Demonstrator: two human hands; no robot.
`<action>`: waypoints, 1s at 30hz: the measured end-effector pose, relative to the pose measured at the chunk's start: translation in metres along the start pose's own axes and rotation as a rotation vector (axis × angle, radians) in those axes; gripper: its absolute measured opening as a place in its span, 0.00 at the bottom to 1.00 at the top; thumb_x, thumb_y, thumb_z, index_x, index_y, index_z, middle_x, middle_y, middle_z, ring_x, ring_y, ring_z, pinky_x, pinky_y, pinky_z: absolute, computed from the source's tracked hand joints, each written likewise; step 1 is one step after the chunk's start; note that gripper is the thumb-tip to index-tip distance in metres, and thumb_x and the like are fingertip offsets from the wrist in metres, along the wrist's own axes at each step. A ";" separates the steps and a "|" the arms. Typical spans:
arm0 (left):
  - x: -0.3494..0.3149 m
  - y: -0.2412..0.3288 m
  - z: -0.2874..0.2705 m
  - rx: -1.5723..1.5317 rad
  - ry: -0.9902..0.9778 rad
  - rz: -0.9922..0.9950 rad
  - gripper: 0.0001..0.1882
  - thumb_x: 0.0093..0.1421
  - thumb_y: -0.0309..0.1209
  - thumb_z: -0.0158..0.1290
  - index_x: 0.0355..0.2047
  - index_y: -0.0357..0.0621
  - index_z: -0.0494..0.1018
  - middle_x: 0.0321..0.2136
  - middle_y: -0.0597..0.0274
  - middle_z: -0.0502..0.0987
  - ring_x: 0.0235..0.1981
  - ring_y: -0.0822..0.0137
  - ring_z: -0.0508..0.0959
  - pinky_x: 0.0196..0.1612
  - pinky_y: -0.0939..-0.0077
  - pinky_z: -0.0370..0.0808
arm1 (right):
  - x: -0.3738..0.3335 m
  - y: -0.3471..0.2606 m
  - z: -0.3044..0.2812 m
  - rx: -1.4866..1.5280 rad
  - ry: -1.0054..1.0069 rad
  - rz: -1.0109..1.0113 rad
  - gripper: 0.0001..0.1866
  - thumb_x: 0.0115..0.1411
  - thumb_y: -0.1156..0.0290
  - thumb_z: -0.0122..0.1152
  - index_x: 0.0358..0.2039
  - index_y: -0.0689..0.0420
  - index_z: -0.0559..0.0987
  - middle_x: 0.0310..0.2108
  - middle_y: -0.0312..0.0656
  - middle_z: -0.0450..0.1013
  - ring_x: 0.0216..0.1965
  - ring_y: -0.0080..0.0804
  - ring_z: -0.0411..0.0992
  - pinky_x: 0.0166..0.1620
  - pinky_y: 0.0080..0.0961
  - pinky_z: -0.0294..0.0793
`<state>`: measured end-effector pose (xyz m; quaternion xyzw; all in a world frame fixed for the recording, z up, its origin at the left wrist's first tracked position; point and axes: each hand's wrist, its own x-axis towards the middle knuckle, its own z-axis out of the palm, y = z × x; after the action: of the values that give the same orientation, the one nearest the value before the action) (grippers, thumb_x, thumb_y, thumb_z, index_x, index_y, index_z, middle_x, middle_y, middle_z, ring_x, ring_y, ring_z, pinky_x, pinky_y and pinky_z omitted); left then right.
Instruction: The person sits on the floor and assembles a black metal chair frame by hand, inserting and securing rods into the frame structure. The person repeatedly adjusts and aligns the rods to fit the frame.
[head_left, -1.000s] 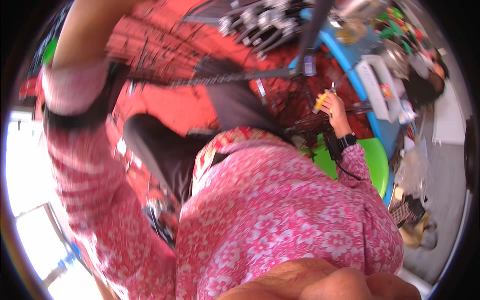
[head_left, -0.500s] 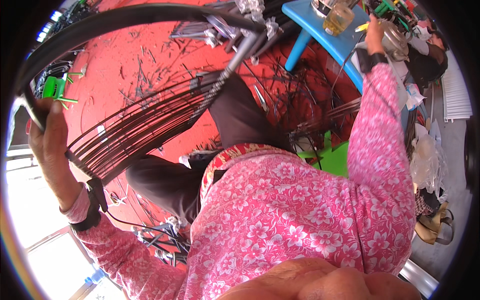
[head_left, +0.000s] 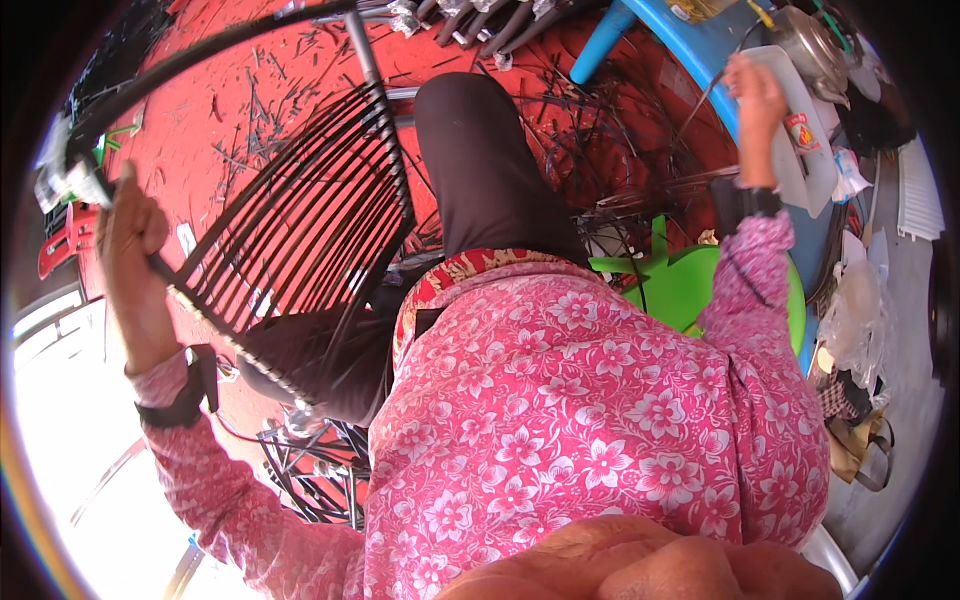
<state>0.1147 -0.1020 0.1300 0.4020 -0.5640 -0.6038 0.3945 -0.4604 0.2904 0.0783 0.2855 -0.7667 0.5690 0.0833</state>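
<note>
My left hand (head_left: 135, 235) is closed around the tube frame of a partly woven seat or chair, tilted in front of me at the left. Dark strands (head_left: 310, 200) run in rows across this frame (head_left: 365, 50), and windings wrap its side tubes. The frame's lower edge rests against my bent leg. Over on the right, my right hand (head_left: 757, 105) is raised beside a white tray (head_left: 800, 150) at the blue table's (head_left: 690, 45) edge. Its fingers are loosely bent and slightly blurred, with nothing visible in them.
Dark strand scraps (head_left: 270, 100) litter the red floor. A bright green plastic stool (head_left: 675, 275) stands by my right side. On the table is a metal kettle (head_left: 810, 50). Wrapped tubes (head_left: 490, 20) lie at the far side, and more black tubes (head_left: 320, 470) beside my left leg.
My right hand has drawn back toward me, away from the yellow-ended item on the table. The woven frame has turned and shifted left in view, my left hand still on it.
</note>
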 end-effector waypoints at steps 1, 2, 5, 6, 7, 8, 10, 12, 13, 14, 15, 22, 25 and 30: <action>0.003 -0.012 0.012 -0.016 -0.067 0.014 0.16 0.66 0.35 0.59 0.23 0.51 0.67 0.15 0.77 0.55 0.14 0.82 0.55 0.18 0.82 0.48 | -0.027 0.007 0.001 -0.108 -0.089 0.054 0.13 0.63 0.61 0.63 0.34 0.58 0.83 0.26 0.36 0.79 0.24 0.19 0.74 0.27 0.17 0.70; 0.007 -0.024 0.027 -0.051 -0.133 0.027 0.15 0.65 0.35 0.60 0.24 0.52 0.67 0.15 0.77 0.57 0.14 0.82 0.56 0.18 0.83 0.50 | -0.049 0.017 0.004 -0.176 -0.120 0.173 0.13 0.63 0.60 0.63 0.35 0.58 0.83 0.25 0.36 0.78 0.24 0.19 0.74 0.28 0.19 0.71; 0.033 -0.048 0.059 -0.064 -0.050 -0.003 0.15 0.63 0.34 0.63 0.25 0.52 0.67 0.15 0.77 0.58 0.14 0.82 0.58 0.17 0.84 0.53 | -0.105 0.051 0.009 -0.319 -0.051 0.120 0.19 0.60 0.60 0.65 0.42 0.63 0.79 0.31 0.44 0.80 0.28 0.31 0.78 0.37 0.31 0.77; 0.043 -0.057 0.067 -0.072 -0.054 0.001 0.14 0.62 0.35 0.63 0.26 0.52 0.68 0.15 0.78 0.58 0.14 0.82 0.57 0.17 0.84 0.53 | -0.114 0.061 0.013 -0.477 -0.011 0.153 0.21 0.59 0.60 0.66 0.44 0.64 0.78 0.38 0.50 0.80 0.37 0.43 0.79 0.44 0.36 0.76; 0.054 -0.067 0.074 -0.075 -0.046 -0.040 0.15 0.62 0.35 0.64 0.25 0.51 0.68 0.15 0.77 0.58 0.14 0.82 0.58 0.17 0.84 0.55 | -0.125 0.070 0.015 -0.469 -0.015 0.225 0.25 0.58 0.60 0.66 0.49 0.65 0.76 0.42 0.55 0.78 0.45 0.50 0.77 0.50 0.40 0.75; 0.064 -0.078 0.079 -0.081 -0.032 -0.074 0.15 0.61 0.34 0.64 0.25 0.51 0.67 0.15 0.77 0.59 0.13 0.82 0.59 0.17 0.84 0.56 | -0.133 0.077 0.019 -0.542 0.014 0.212 0.30 0.58 0.60 0.66 0.54 0.67 0.72 0.45 0.57 0.77 0.46 0.52 0.77 0.51 0.40 0.74; 0.087 -0.103 0.090 -0.038 -0.008 -0.116 0.17 0.61 0.34 0.64 0.23 0.49 0.67 0.15 0.74 0.62 0.12 0.80 0.62 0.15 0.83 0.59 | -0.139 0.086 0.025 -0.471 0.028 0.227 0.32 0.59 0.59 0.66 0.57 0.67 0.70 0.45 0.55 0.77 0.39 0.43 0.78 0.44 0.35 0.77; 0.106 -0.126 0.097 -0.030 -0.009 -0.143 0.18 0.60 0.37 0.65 0.23 0.48 0.66 0.15 0.73 0.63 0.12 0.79 0.62 0.15 0.82 0.60 | -0.137 0.089 0.029 -0.269 0.044 0.369 0.30 0.60 0.59 0.64 0.56 0.66 0.71 0.42 0.50 0.78 0.32 0.34 0.78 0.37 0.29 0.77; 0.114 -0.135 0.099 -0.037 -0.011 -0.133 0.19 0.60 0.39 0.65 0.22 0.48 0.66 0.15 0.72 0.64 0.12 0.78 0.62 0.15 0.81 0.60 | -0.135 0.088 0.031 -0.104 0.013 0.424 0.28 0.61 0.59 0.64 0.55 0.65 0.73 0.40 0.47 0.78 0.28 0.29 0.77 0.34 0.26 0.77; 0.119 -0.144 0.102 -0.024 0.004 -0.160 0.20 0.59 0.41 0.66 0.22 0.48 0.66 0.15 0.71 0.64 0.12 0.78 0.62 0.15 0.81 0.60 | -0.133 0.085 0.032 -0.095 -0.007 0.458 0.25 0.62 0.60 0.62 0.53 0.64 0.75 0.37 0.45 0.78 0.26 0.26 0.75 0.31 0.24 0.75; 0.123 -0.154 0.105 0.020 0.036 -0.174 0.21 0.59 0.44 0.65 0.23 0.47 0.67 0.15 0.71 0.65 0.13 0.78 0.63 0.16 0.80 0.61 | -0.132 0.081 0.033 -0.060 -0.060 0.456 0.22 0.63 0.60 0.60 0.51 0.64 0.76 0.34 0.42 0.78 0.23 0.22 0.74 0.28 0.21 0.74; 0.128 -0.211 0.117 0.068 0.002 -0.086 0.15 0.63 0.37 0.59 0.24 0.42 0.70 0.17 0.68 0.70 0.16 0.75 0.68 0.20 0.77 0.65 | -0.212 0.030 0.064 -0.311 -0.610 0.235 0.12 0.65 0.61 0.57 0.36 0.57 0.80 0.23 0.43 0.77 0.21 0.36 0.76 0.27 0.35 0.75; 0.135 -0.230 0.108 0.088 0.011 0.006 0.16 0.62 0.37 0.60 0.22 0.41 0.70 0.17 0.67 0.70 0.17 0.74 0.68 0.21 0.76 0.66 | -0.245 -0.002 0.073 -0.651 -1.035 -0.253 0.11 0.63 0.64 0.56 0.28 0.57 0.78 0.25 0.49 0.77 0.26 0.51 0.78 0.30 0.47 0.76; 0.147 -0.255 0.098 0.415 0.071 0.005 0.26 0.58 0.44 0.63 0.34 0.30 0.67 0.29 0.53 0.72 0.28 0.69 0.72 0.29 0.69 0.72 | -0.232 -0.057 0.072 -0.623 -1.147 -0.359 0.12 0.61 0.64 0.56 0.24 0.57 0.77 0.22 0.48 0.76 0.26 0.55 0.76 0.30 0.48 0.77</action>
<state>-0.0359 -0.1898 -0.1265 0.4943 -0.6629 -0.4594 0.3244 -0.2248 0.2930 -0.0040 0.6279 -0.7584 0.0573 -0.1651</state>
